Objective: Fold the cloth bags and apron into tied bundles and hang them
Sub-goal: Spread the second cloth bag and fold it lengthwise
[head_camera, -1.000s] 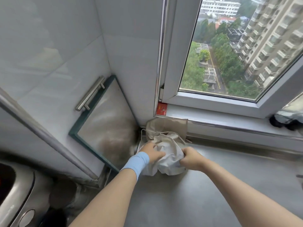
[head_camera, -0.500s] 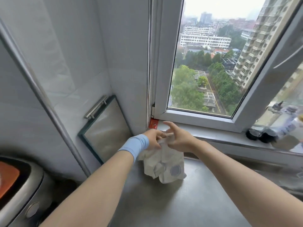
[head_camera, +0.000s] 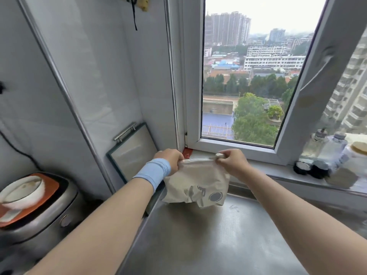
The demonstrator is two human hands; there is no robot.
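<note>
A cream cloth bag (head_camera: 196,183) with a grey print hangs above the steel counter (head_camera: 208,239), its lower edge crumpled just over the surface. My left hand (head_camera: 171,159), with a light blue wristband, pinches the bag's top left corner. My right hand (head_camera: 232,162) pinches the top right corner, and the top edge is stretched flat between both hands. The hands are held in front of the window sill, near the corner of the wall.
A glass board with a metal handle (head_camera: 132,149) leans against the wall on the left. A rice cooker with a white bowl on it (head_camera: 33,203) stands at lower left. Bottles and jars (head_camera: 327,155) line the sill on the right. The window sash (head_camera: 309,76) is swung open.
Both hands lifted the bag off the counter from a crumpled heap and moved apart, spreading its top edge wide. The view tilted upward.
</note>
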